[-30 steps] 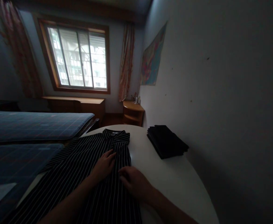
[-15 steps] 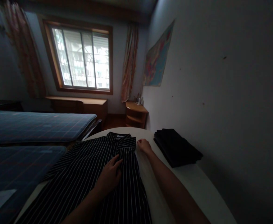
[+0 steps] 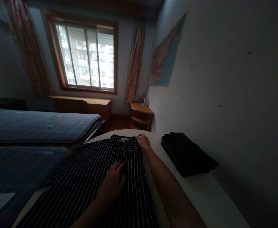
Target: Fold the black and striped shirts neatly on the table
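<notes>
A black shirt with thin white stripes point(image 3: 86, 174) is spread front side up, its collar at the far end and one sleeve out to the left. My left hand point(image 3: 112, 182) rests on the shirt's middle, fingers stretched out and slightly spread. At the shirt's right shoulder edge, beside the collar, my right hand point(image 3: 143, 141) has its fingers pinched on the fabric. The right sleeve is folded in or tucked out of sight.
The shirt lies on a pale round-edged table point(image 3: 214, 196). A stack of folded black cloth point(image 3: 188, 155) sits on its right side, near the wall. Blue plaid mattresses point(image 3: 41, 126) are at left. A wooden corner shelf point(image 3: 141, 110) stands beyond the table.
My right hand has moved slightly left onto the shirt's shoulder edge, and the flap of fabric there now lies flatter. My left hand stays on the shirt. The view has shifted a little.
</notes>
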A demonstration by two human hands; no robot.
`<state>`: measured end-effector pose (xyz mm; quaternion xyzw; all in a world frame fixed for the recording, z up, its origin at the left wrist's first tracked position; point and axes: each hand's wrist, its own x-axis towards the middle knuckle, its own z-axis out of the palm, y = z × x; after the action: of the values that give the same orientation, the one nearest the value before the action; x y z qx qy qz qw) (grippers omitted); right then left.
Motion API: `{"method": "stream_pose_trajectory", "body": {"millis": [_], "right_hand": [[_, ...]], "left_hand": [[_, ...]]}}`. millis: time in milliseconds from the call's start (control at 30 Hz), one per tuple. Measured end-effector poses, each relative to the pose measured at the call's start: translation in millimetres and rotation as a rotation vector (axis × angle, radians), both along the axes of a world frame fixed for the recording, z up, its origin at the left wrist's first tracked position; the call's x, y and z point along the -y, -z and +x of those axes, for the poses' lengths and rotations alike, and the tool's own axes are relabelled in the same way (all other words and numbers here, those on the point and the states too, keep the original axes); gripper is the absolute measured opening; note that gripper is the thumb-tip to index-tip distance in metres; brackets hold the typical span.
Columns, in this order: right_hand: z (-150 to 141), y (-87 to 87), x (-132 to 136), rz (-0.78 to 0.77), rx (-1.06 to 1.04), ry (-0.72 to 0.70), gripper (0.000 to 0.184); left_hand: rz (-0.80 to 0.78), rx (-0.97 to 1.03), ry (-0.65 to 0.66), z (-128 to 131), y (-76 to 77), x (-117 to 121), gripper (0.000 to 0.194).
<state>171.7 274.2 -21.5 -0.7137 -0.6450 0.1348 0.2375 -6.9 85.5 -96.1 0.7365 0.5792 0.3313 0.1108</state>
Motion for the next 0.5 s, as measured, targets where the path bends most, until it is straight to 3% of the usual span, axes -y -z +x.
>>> {"method": "stream_pose_trajectory", "body": {"millis": [233,500], "right_hand": [[3.5,9.8,6.5,0.002,0.012,-0.025,0.032],[-7.5,6.4,27.1,0.088,0.073,-0.084,0.050]], "left_hand": [[0.008,0.098,0.031,-1.6,-4.7,-1.0,0.056],[-0.010,0.176,-0.064,-5.5,-14.7,-0.2,0.048]]}}
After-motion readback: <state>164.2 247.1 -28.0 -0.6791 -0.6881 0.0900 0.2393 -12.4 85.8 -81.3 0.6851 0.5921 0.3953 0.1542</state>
